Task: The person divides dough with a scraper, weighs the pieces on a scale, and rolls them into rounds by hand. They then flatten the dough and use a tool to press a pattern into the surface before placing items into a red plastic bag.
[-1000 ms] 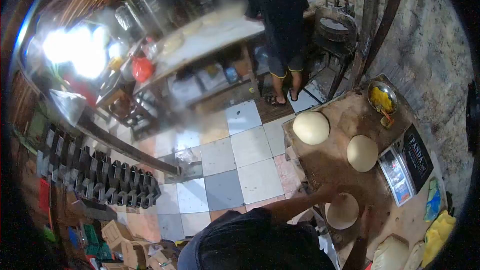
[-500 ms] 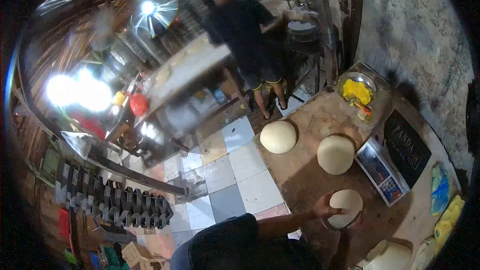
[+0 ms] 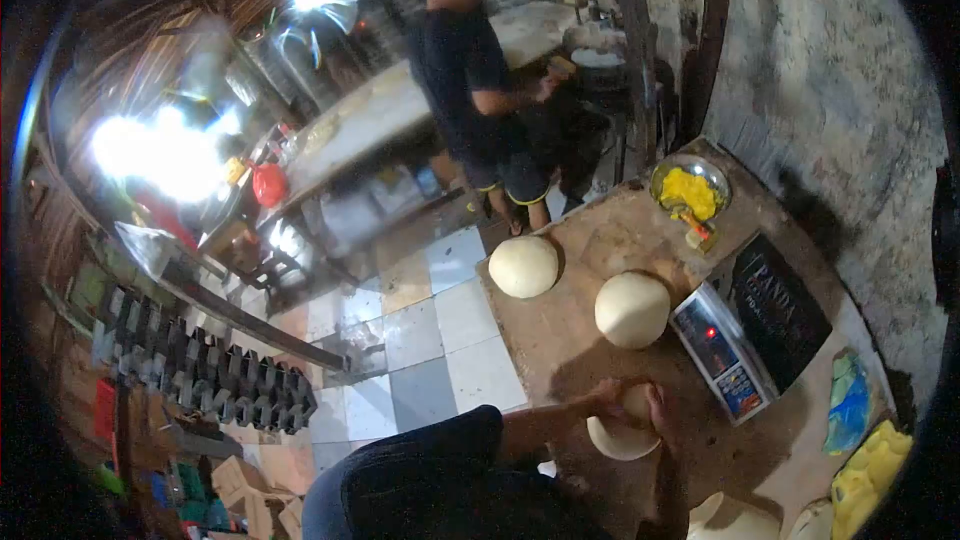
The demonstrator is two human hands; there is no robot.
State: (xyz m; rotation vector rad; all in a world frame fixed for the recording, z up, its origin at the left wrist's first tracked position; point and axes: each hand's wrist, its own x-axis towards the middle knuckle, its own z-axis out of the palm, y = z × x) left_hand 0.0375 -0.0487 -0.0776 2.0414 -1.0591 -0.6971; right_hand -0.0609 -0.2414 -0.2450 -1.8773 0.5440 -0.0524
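Note:
My left hand [image 3: 603, 397] and my right hand [image 3: 656, 410] are cupped around the far side of a pale dough ball [image 3: 622, 440] on the brown worktable [image 3: 570, 350]. Their fingers curve over the dough and partly hide it. Two smooth, round dough balls rest farther up the table: one beside the digital scale [image 3: 650, 310], the other near the left edge [image 3: 524, 267]. At the bottom of the view sits another pale dough piece [image 3: 735, 520], partly cut off.
A dark sign board [image 3: 782, 312] adjoins the scale. A metal bowl [image 3: 690, 188] holds something yellow. Yellow and blue packages [image 3: 872, 475] lie along the right edge. Across the tiled floor a person [image 3: 465, 80] stands at a long table [image 3: 350, 145]. Stacked metal moulds [image 3: 200, 365] are at left.
My hands have shifted from the sides of the dough to over its far part, and its shape looks folded. The scale display now shows a red light. The other person has turned, arms forward.

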